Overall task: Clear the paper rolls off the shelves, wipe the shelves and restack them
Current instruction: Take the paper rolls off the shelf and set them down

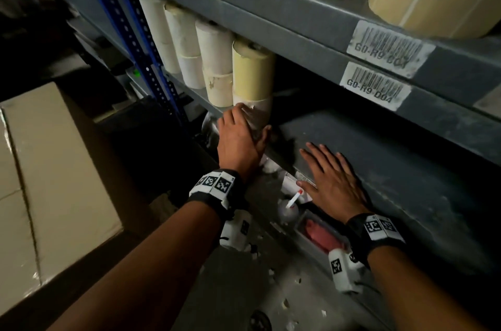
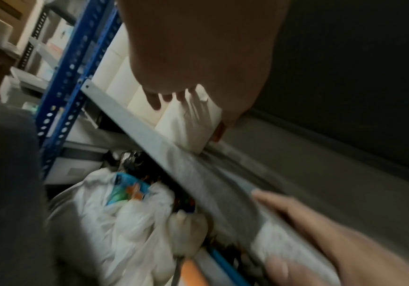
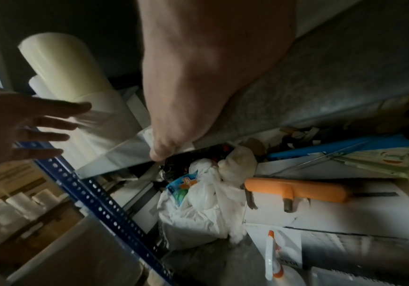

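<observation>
the right hand point(image 1: 334, 181) lies flat on the shelf point(image 1: 406, 162) at its front edge, fingers straight, holding nothing. further in, the left hand point(image 1: 240, 138) spreads open fingers against the lowest white roll point(image 1: 260, 104) of the endmost stack of paper rolls. a careless shove there would likely topple the yellow roll point(image 1: 252, 70) above.

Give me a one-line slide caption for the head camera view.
Left hand touches the bottom roll of a stack on the grey shelf while the right hand rests flat on its bare surface.
</observation>
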